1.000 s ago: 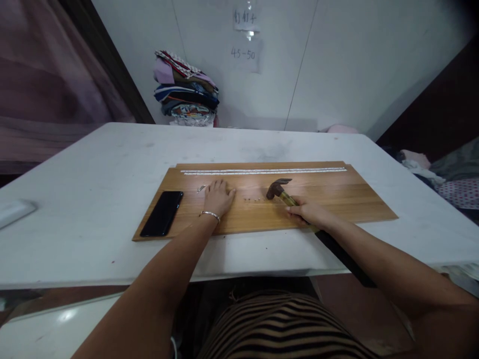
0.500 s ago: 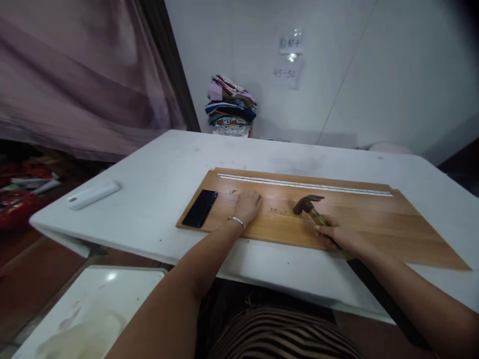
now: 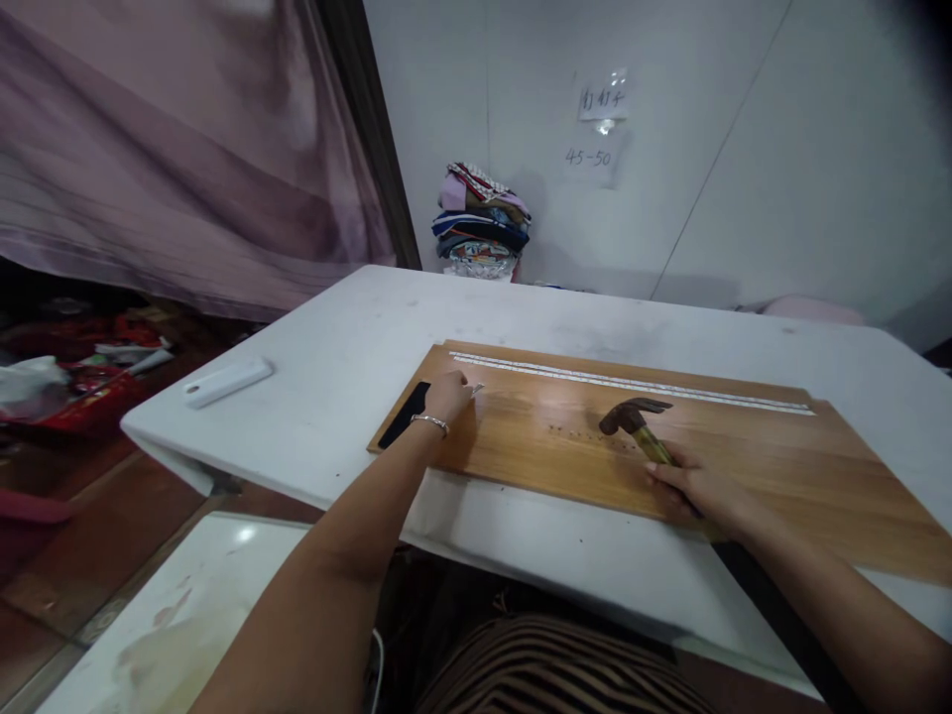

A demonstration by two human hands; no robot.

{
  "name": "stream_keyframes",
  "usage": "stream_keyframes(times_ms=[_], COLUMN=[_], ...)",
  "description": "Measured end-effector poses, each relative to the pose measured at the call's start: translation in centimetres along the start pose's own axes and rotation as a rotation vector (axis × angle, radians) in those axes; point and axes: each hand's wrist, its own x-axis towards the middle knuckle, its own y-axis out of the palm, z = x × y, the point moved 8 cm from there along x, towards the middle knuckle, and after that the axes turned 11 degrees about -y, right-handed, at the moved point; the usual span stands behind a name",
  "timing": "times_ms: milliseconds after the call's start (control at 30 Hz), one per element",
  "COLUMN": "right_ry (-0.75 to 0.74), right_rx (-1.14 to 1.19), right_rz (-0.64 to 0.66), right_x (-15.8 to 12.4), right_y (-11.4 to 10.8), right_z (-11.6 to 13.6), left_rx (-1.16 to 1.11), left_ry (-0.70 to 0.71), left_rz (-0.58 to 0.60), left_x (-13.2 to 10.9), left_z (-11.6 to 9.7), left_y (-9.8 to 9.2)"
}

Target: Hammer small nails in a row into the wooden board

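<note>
My right hand (image 3: 688, 486) grips a claw hammer (image 3: 641, 432) by its handle, and the hammer's head hovers over a wooden board (image 3: 744, 456). A row of small nails (image 3: 587, 434) stands in the board, left of and behind the hammer head. My left hand (image 3: 446, 399) is at the board's left part, fingers closed together beside a few small loose nails (image 3: 477, 390). Whether the fingertips hold a nail is too small to make out. A black phone (image 3: 403, 416) lies on the board, partly covered by my left hand.
Two white measuring strips (image 3: 632, 381) run along the board's far edge. The board lies on a white table (image 3: 297, 436), with a white handle-shaped object (image 3: 229, 382) at its left. Folded cloths (image 3: 482, 223) are stacked by the wall. A white stool-like surface (image 3: 223, 555) stands at lower left.
My left hand has moved left across the board, from beside the nail row to the loose nails, now covering part of the phone. The hammer stays in my right hand; the view has shifted slightly.
</note>
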Motion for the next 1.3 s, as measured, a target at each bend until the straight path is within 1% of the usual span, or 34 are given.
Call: stream_keyframes(times_ms=[67,167,300,400,433,467,533,667,800,1000,1133,1300], right_ry=[0.01,0.01,0.015,0.052,0.041,0.039,0.04,0.061,0.035,0.028,0.021,0.009], right_rx=[0.026,0.07,0.075,0.037,0.033,0.027,0.021,0.081,0.148,0.172,0.206,0.23], right_rz=[-0.005,-0.028,-0.048,-0.05,-0.057,-0.071,-0.069,-0.062,-0.035,-0.006,0.003,0.017], right_x=[0.2,0.4,0.8,1.0,1.1,1.2,1.2,0.7,0.3,0.4,0.6,0.5], right_y=[0.2,0.4,0.0,-0.5,-0.7,-0.9,-0.8,-0.2,0.5,0.7,1.3,1.7], right_z=[-0.3,-0.6,-0.2,0.2,0.5,0.7,0.9,0.5,0.3,-0.1,-0.4,-0.2], left_rx=[0.06,0.119,0.204,0.303,0.325,0.349,0.415,0.509,0.506,0.453,0.405,0.269], left_ry=[0.018,0.048,0.092,0.16,0.175,0.179,0.196,0.175,0.155,0.139,0.135,0.207], left_rz=[0.015,0.02,0.03,0.061,0.054,0.048,0.073,0.116,0.136,0.129,0.09,0.013], left_x=[0.1,0.1,0.5,0.9,1.1,1.4,1.8,2.1,1.2,-1.1,-2.2,-3.8], left_z=[0.2,-0.1,-1.2,-2.3,-2.6,-2.8,-3.2,-2.9,-2.2,-1.4,-1.2,-1.4], left_y=[0.3,0.7,0.7,0.8,0.6,0.5,0.7,1.1,1.0,0.6,0.3,0.1])
